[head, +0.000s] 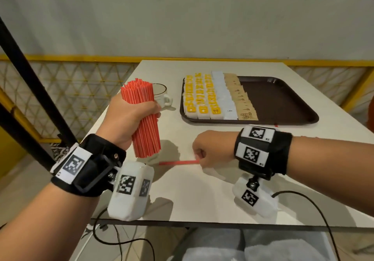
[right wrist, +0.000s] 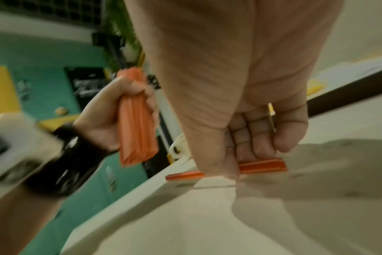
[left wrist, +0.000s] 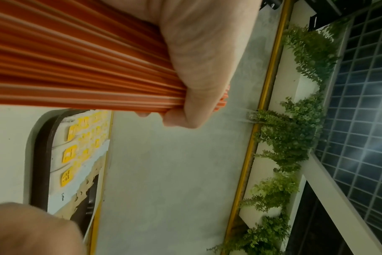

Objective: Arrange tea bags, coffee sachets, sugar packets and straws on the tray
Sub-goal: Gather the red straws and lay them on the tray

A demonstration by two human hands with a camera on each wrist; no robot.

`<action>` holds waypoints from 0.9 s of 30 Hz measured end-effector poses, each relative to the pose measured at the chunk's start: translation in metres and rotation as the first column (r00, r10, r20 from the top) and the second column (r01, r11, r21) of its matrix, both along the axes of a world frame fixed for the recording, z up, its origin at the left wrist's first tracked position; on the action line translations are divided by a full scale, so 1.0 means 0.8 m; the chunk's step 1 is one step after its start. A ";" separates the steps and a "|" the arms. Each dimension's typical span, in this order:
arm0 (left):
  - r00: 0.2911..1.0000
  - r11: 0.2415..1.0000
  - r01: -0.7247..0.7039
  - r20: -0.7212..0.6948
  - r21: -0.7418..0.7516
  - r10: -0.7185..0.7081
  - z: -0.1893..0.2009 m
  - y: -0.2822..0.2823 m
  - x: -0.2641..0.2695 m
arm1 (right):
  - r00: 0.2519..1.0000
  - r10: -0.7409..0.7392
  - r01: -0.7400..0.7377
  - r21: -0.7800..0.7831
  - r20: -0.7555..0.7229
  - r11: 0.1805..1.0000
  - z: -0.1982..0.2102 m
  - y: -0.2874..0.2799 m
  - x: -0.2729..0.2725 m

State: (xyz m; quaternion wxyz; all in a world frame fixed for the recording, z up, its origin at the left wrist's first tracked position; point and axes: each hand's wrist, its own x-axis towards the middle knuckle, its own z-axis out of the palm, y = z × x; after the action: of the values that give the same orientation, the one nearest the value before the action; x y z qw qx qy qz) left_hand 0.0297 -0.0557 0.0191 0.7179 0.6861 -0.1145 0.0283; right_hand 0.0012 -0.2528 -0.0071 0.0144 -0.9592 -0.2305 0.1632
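A thick bundle of orange straws point(head: 141, 117) stands upright in the left hand point(head: 129, 119), gripped above the worktop point(head: 202, 196), while the right hand point(head: 210, 149) curls around a few straws point(head: 178, 162) lying flat on it. Beyond, a brown tray point(head: 283, 103) holds rows of tea bags point(head: 200, 97), coffee sachets point(head: 224, 97) and sugar packets point(head: 240, 99), beside a white cup point(head: 162, 97).

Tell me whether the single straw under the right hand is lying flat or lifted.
Lying flat. The straw lies along the table, one end under the right hand.
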 end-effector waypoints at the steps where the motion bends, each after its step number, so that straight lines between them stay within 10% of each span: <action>1: 1.000 1.000 -0.002 -0.002 -0.010 0.002 -0.002 -0.003 0.000 | 0.998 -0.055 0.055 0.044 0.014 0.998 0.004 -0.016 -0.001; 4: 0.999 0.998 -0.014 -0.030 -0.068 0.012 -0.013 -0.026 -0.003 | 0.948 -0.312 0.310 0.406 -0.062 0.860 0.012 -0.067 -0.005; 7: 0.995 0.995 0.014 -0.099 -0.101 -0.024 -0.027 -0.070 -0.008 | 0.854 -0.322 0.509 0.787 -0.410 0.349 0.009 -0.082 -0.023; 9: 0.990 0.991 0.049 -0.123 -0.127 -0.065 -0.032 -0.103 -0.012 | 0.851 -0.307 0.493 0.850 -0.427 0.186 0.002 -0.082 -0.035; 13: 0.982 0.985 0.084 -0.158 -0.150 -0.108 -0.036 -0.149 -0.018 | 0.869 -0.392 0.412 0.880 -0.302 0.235 -0.015 -0.090 -0.050; 21: 0.989 0.995 0.100 -0.116 0.027 -0.096 -0.051 -0.186 -0.029 | 0.883 -0.469 0.344 0.709 -0.021 0.615 -0.024 -0.114 -0.052; 27: 0.995 0.993 0.099 -0.013 0.066 -0.098 -0.048 -0.202 -0.035 | 0.903 -0.341 0.394 0.821 -0.261 0.414 -0.007 -0.107 -0.048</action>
State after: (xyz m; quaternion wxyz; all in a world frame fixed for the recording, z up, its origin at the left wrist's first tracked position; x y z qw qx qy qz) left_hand 0.0017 -0.2173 -0.0192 0.6956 0.7034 -0.1455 -0.0144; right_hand -0.0372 -0.3385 -0.0128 0.5291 -0.8449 -0.0644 0.0454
